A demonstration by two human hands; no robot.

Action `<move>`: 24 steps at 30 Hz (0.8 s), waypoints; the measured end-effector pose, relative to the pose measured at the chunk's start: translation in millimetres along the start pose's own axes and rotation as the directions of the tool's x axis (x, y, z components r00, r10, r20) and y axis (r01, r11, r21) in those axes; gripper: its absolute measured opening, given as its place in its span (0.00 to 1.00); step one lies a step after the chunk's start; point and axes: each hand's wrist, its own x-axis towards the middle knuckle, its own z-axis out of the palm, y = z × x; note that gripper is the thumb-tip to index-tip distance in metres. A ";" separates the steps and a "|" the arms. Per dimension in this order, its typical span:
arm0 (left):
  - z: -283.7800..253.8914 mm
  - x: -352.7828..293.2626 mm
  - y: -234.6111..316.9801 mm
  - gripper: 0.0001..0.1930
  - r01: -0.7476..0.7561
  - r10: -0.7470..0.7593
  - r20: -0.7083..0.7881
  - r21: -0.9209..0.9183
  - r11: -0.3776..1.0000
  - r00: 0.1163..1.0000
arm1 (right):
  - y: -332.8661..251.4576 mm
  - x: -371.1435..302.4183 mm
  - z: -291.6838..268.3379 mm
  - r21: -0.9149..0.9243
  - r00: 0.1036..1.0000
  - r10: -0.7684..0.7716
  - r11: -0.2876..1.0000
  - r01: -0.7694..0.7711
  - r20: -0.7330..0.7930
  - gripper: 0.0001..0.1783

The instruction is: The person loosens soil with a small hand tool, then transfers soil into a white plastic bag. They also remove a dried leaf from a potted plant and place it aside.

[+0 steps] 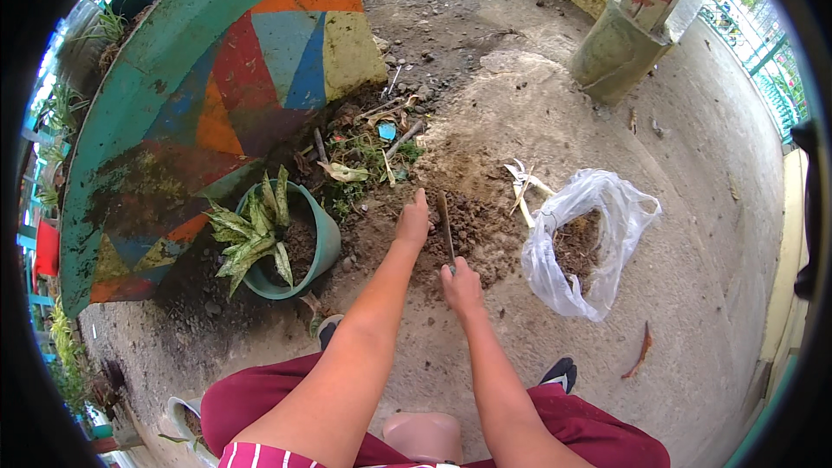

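My right hand (464, 286) is closed on a narrow, knife-like digging tool (445, 221), whose brownish end points away from me over loose soil (481, 234). Just to its left, my left hand (413, 221) hovers over or touches the soil, one finger stretched out; its other fingers are mostly hidden, and nothing shows in it. A green pot (325, 243) with a variegated leafy plant (256, 234) stands left of my hands. On the right, a clear plastic bag (555, 273) lies open with dark soil (578, 247) inside.
A painted, multicoloured wall (260, 61) curves along the left. Weeds and sticks (373, 152) lie at its foot. Pale stems (524, 191) rest beside the bag. Farther right stands a post on a concrete base (620, 56). Another pot (184, 420) is near my left knee.
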 end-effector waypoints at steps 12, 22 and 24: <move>14.3 6.2 -11.9 0.23 -0.235 0.269 -0.042 0.371 0.899 0.962 | 4.7 -6.4 7.1 -0.026 1.000 0.027 0.999 -0.028 -0.014 0.15; -2.8 2.0 1.5 0.29 -0.057 0.049 0.049 0.193 0.980 0.998 | -22.8 -8.7 2.5 0.110 0.971 -0.113 0.984 0.139 -0.210 0.15; -3.9 0.1 3.9 0.28 -0.034 0.028 0.045 0.131 0.991 0.999 | -9.9 -10.8 8.6 -0.010 0.997 -0.011 1.000 0.010 -0.074 0.16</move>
